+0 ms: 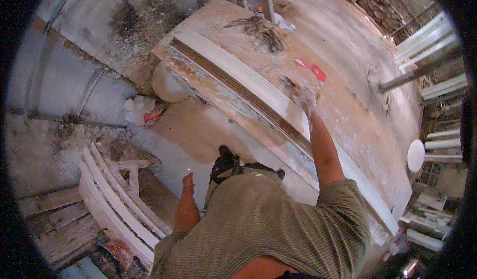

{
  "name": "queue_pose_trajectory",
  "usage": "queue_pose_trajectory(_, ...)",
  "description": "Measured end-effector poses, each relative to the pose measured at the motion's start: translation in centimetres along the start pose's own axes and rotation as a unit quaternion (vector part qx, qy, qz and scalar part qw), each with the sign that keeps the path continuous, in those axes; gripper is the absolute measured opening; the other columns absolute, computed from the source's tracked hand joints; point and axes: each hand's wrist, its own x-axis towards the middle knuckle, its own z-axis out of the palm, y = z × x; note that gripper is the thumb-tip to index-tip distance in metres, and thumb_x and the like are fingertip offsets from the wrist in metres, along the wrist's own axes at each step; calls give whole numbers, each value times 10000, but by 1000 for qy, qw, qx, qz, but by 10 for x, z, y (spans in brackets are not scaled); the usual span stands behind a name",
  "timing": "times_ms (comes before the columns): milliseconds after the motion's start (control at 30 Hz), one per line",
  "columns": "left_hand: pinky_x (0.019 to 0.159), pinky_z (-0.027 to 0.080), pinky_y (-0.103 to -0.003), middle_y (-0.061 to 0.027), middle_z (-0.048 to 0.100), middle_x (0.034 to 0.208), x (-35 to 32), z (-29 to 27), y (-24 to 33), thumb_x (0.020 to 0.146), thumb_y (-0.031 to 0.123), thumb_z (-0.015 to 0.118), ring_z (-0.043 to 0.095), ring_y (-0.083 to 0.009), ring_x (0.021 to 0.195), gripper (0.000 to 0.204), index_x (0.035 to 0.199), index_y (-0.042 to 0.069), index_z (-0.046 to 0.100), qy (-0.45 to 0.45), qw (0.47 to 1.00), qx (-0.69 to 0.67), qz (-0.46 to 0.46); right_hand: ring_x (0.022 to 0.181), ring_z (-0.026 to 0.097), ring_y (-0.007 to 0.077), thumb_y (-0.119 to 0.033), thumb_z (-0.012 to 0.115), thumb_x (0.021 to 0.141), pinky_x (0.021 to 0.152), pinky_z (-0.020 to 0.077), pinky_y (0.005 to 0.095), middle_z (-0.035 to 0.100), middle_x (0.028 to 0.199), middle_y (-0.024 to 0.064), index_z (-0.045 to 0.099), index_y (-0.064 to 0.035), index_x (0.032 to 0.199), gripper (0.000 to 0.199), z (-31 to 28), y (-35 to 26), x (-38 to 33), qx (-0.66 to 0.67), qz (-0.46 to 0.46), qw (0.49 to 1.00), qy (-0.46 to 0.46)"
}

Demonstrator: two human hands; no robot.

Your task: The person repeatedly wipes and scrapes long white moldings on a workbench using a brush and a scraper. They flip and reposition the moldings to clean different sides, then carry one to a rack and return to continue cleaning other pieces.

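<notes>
A long white moulding (238, 70) with lengthwise grooves and a brown side edge lies diagonally along the near side of a worktable (343, 105). My right hand (304, 99) reaches over the moulding's far edge, whitened and slightly blurred. It looks closed around something pale that I cannot make out. A small dark object (287, 82) shows just beyond its fingers; whether the hand touches it is unclear. My left hand (188, 182) hangs low at my left side, away from the table, and its fingers are too small to read.
Red scraps (312, 69) and a dark smeared patch (263, 33) mark the tabletop. Curved white pieces (117, 204) stand at lower left. White plastic bags (140, 110) lie on the floor by the table. A post (266, 1) rises behind it, and white lengths (425, 40) lean at far right.
</notes>
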Motion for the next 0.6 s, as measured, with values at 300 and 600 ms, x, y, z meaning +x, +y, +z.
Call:
queue_pose_trajectory(300, 630, 493, -384, -85, 617, 919, 55, -106, -13, 864, 354, 629, 553, -221, 736, 319, 1010, 70, 613, 61, 991, -117, -34, 1001, 611, 345, -265, 525, 891, 818, 494, 457, 635, 1088, 177, 616, -105, 1131, 303, -38, -105, 54, -128, 72, 985, -90)
queue_pose_trajectory(600, 742, 466, -404, -128, 604, 997, 50, -101, 46, 899, 336, 599, 551, -272, 865, 337, 1053, 36, 599, -17, 997, -67, -25, 939, 600, 374, -215, 515, 891, 809, 495, 466, 633, 981, 196, 615, -68, 1099, 274, 95, -185, 131, -57, -89, 990, -91)
